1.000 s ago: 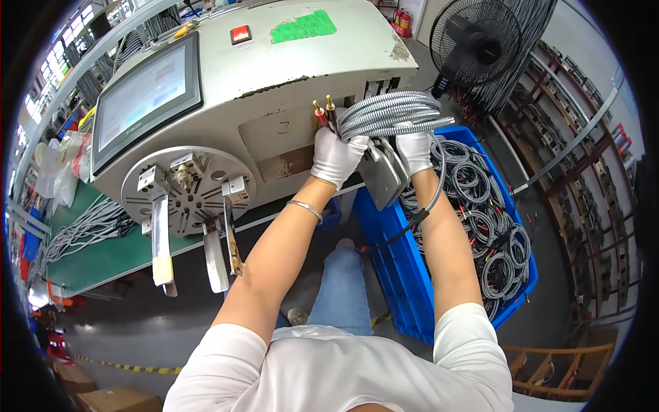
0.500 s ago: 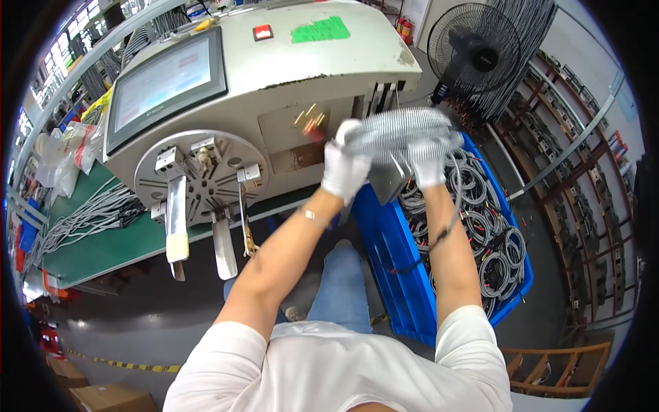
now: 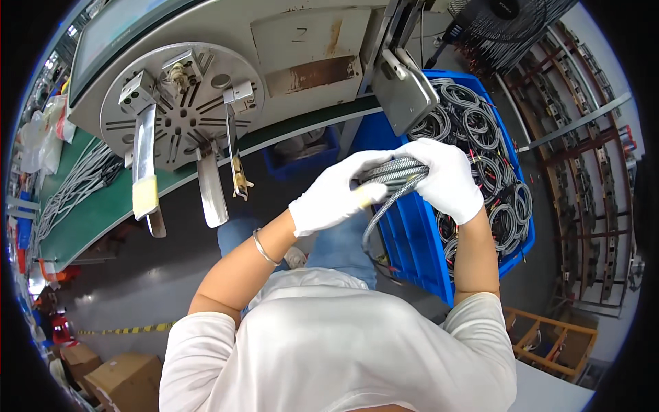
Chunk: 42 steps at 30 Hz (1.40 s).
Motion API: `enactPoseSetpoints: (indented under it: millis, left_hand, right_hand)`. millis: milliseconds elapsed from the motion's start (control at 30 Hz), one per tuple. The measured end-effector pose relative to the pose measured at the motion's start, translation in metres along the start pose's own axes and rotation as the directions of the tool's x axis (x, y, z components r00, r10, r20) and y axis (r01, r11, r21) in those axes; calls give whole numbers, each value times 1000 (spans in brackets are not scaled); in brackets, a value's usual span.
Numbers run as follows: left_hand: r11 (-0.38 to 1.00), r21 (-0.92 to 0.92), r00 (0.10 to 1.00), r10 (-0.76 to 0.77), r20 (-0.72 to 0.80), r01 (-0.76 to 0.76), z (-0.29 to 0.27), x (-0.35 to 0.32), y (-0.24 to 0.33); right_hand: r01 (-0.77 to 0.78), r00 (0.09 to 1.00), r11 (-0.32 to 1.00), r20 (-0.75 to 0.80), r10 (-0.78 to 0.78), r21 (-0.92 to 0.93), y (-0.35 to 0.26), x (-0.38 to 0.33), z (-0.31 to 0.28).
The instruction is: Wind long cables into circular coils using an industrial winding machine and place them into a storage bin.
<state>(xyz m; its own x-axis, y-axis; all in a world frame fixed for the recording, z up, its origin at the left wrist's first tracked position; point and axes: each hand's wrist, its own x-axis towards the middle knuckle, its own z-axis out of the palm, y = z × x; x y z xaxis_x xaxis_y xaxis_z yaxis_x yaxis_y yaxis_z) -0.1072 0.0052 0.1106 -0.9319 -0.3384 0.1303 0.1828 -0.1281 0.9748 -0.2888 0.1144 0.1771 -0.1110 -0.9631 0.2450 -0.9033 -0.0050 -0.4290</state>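
Note:
Both hands wear white gloves and hold one coil of grey braided cable (image 3: 393,177) in front of my chest. My left hand (image 3: 336,193) grips the coil's near side, with a yellow band under its fingers. My right hand (image 3: 447,176) closes over the coil's far side. A loose tail of the cable hangs down toward my lap. Just beyond my hands is a blue plastic crate (image 3: 414,237) filled with several similar coiled cables (image 3: 495,172).
A winding machine with a round slotted disc (image 3: 180,104) and metal arms stands at the upper left, a grey hinged plate (image 3: 403,89) above my hands. A green bench (image 3: 89,206) carries grey cables at left. A fan (image 3: 504,17), metal racks, cardboard boxes and a wooden pallet surround me.
The coil came down from the machine's upper part to in front of my chest, both hands still on it. My view has tipped downward, so the machine's screen is out of the picture.

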Motion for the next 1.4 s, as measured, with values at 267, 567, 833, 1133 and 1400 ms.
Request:
enactPoseSetpoints:
  millis: [267,567,833,1133,1400]
  left_hand:
    - [856,431,958,-233,-167,283,-7,-10,17]
    - [818,562,935,95,-341,122,15,-1,36]
    - [945,-71,943,-324,-79,319,-6,0,41]
    - [951,-89,955,-297,-7,295,-6,4,59]
    - [960,280,978,78,-193,-21,-9,8,55]
  right_hand:
    - [-458,888,648,353,297,608,10,-7,-7]
    - [-315,948,628,267,174,711,-7,0,8]
    - [-116,943,910,-244,226,397,-8,9,21]
    - [74,951,990,-291,-107,-122,2,7,22]
    - [-196,971,754,16,239,627,-13,6,13]
